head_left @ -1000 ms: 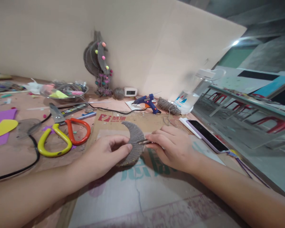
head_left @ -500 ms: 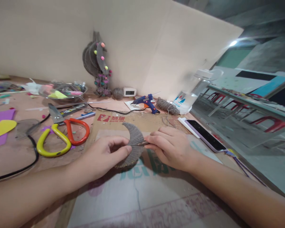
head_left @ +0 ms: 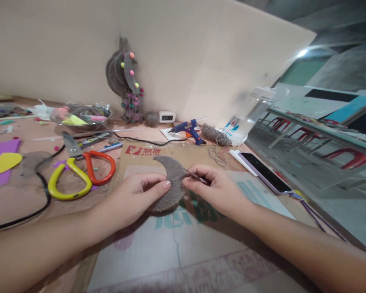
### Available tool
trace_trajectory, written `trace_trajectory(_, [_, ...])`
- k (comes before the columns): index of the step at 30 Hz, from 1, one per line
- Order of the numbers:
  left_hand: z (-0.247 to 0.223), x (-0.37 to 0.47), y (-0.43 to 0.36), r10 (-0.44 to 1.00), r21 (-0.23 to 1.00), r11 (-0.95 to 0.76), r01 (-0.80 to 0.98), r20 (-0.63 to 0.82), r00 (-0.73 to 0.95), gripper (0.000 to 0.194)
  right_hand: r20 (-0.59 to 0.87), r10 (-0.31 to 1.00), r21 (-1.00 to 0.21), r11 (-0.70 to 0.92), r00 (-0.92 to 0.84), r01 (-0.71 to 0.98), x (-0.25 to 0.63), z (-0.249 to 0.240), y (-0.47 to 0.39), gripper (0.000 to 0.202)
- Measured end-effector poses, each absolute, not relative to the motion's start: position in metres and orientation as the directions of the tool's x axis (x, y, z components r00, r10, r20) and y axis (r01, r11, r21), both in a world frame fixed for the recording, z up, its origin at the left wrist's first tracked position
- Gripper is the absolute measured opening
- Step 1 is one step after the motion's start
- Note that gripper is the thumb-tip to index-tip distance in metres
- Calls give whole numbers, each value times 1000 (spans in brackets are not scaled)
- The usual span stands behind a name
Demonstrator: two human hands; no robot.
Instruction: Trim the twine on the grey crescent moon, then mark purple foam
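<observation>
A crescent moon shape (head_left: 171, 183) wrapped in grey yarn is held just above the plastic-covered cardboard (head_left: 140, 256). My left hand (head_left: 143, 191) is closed on its left side, thumb on the front face and fingers behind. At its right edge, my right hand (head_left: 215, 185) pinches a thin dark strip (head_left: 198, 177) that reaches toward the crescent. Whether this strip is yarn or a slim tool I cannot make out. Behind the hands lie a blue glue gun (head_left: 189, 130) and a bundle of grey yarn (head_left: 216, 135).
Scissors (head_left: 70, 181) with yellow and red handles lie left, near a black cord (head_left: 45, 195) and a utility knife (head_left: 94, 140). A bowl of craft bits (head_left: 81, 118) stands behind them. A phone (head_left: 265, 173) and a clear water bottle (head_left: 247, 118) are at right. Decorated crescents (head_left: 122, 77) hang on the wall.
The crescent has turned a little, its upper tip shifting left. My right hand has turned, and the strip in its fingers now slants down to the right and shows more.
</observation>
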State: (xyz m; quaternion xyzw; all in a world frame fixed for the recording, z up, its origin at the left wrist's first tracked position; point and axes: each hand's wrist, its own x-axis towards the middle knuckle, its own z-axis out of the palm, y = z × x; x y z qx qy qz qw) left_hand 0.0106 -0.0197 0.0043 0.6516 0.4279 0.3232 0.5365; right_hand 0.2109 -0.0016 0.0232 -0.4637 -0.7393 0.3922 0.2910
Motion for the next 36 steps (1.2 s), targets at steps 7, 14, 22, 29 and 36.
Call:
trace_trajectory(7, [7, 12, -21, 911, 983, -17, 181, -59, 408, 34, 137, 930, -906, 256, -340, 336, 214, 20, 3, 21])
trace_trajectory(14, [0, 11, -20, 890, 976, 4, 218, -103, 445, 22, 210, 935, -912, 292, -285, 287, 216, 20, 5, 20])
trace_trajectory(22, [-2, 12, -21, 908, 966, -8, 258, -100, 406, 23, 312, 914, -857, 388, -258, 339, 215, 19, 10, 20])
trace_trajectory(29, [2, 14, -26, 856, 704, -449, 551, 162, 491, 46, 271, 932, -622, 359, -239, 696, 235, 3, 50, 29])
trace_trajectory(36, [14, 24, -37, 805, 376, -590, 715, 204, 557, 30, 300, 928, -554, 357, -220, 752, 256, -2, 75, 29])
